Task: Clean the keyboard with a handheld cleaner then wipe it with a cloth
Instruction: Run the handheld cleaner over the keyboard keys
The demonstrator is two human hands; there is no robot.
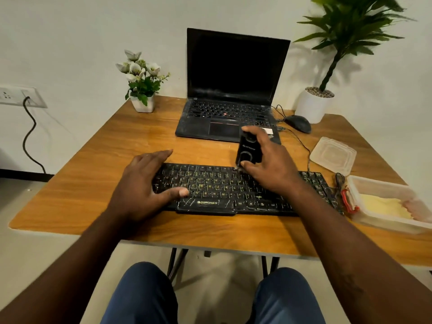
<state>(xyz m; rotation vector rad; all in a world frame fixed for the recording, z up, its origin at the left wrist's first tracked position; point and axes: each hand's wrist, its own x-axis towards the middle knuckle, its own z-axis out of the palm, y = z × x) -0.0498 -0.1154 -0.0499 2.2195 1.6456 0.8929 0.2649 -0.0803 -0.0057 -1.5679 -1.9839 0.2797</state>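
**Working the cleaner across the keys**

The right hand (271,164) grips the cleaner (246,150) — thumb low on its near face, fingers curled over the top and far side. It holds the cleaner roughly upright, with the lower end at the far edge of the keyboard (217,183), right of centre. The left hand (142,183) lies open and flat on the keyboard's left half, thumb on the lower rows, pinning the board to the table (93,160). The keyboard lies across the near part of the table, in front of the laptop (233,78).

This looks like the cleaning pass, and probably early in it, since the key faces and front bar show pale marks and specks. To do it well, I would bring the lower end down until it just touches the key tops. Then I would draw it slowly along one row at a time, far row to near, so nothing is skipped. A slight tilt should let it reach the gaps between keys, where grit collects.

The left hand's weight is useful — a light board will slide under a pushing tool. It also covers keys, so it should move to the cleaned side once the cleaner reaches the left half. At the right end the box (374,183) stands just beside the keyboard, so the last strokes there should be short.

The wipe is not yet begun. What looks like a yellow cloth (383,206) lies in that box.
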